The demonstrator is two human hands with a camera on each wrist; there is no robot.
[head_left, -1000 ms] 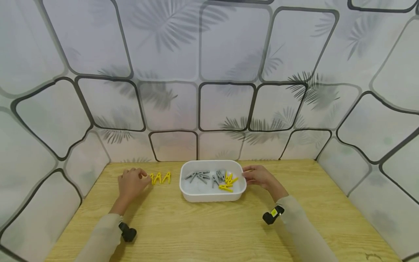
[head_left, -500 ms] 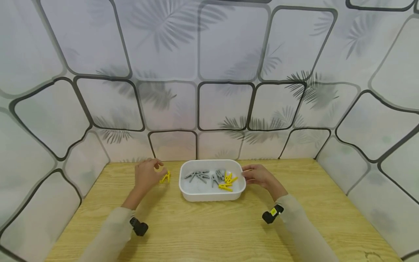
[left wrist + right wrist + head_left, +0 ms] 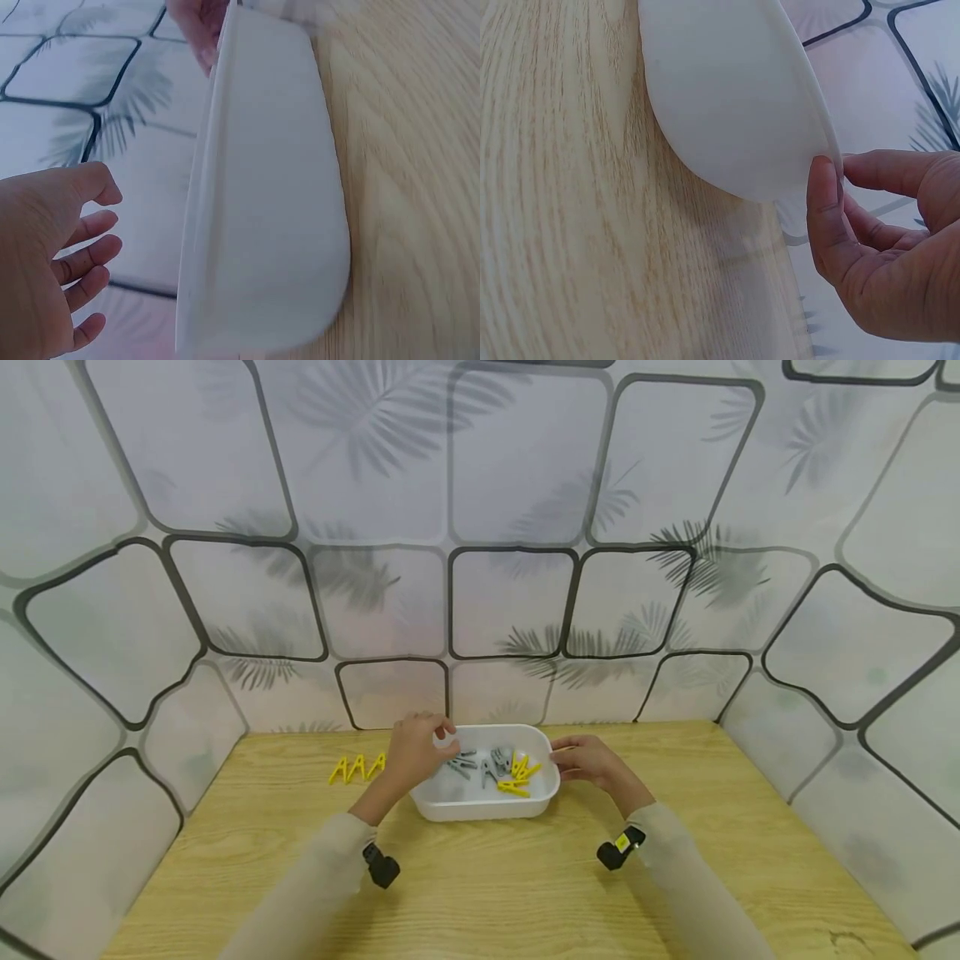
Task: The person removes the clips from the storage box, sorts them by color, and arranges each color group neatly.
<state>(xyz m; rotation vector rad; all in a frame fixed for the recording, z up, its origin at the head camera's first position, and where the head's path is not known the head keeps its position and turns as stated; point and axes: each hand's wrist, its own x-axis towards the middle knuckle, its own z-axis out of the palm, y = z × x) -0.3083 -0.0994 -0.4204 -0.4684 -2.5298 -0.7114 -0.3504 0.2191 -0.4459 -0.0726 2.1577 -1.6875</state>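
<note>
A white plastic tray [image 3: 483, 811] stands on the table with several grey clothespins [image 3: 501, 762] and several yellow clothespins [image 3: 513, 789] inside. My left hand [image 3: 414, 752] is over the tray's left end, covering part of its rim in the head view. In the left wrist view, its fingers [image 3: 88, 259] curve loosely with nothing between them, just outside the tray wall. My right hand [image 3: 596, 768] pinches the tray's right rim between thumb and fingers, as the right wrist view shows. Left of the tray, three yellow clothespins [image 3: 360, 761] stand in a row.
The light wood table [image 3: 480, 885] runs up to a patterned backdrop [image 3: 510, 602] behind the tray and on both sides. Small black cameras sit on both wrists, a left wrist camera [image 3: 382, 866] and a right wrist camera [image 3: 621, 848].
My left hand has moved right, from beside the row of yellow clothespins to the tray's left end, uncovering the row. My right hand has stayed on the tray rim.
</note>
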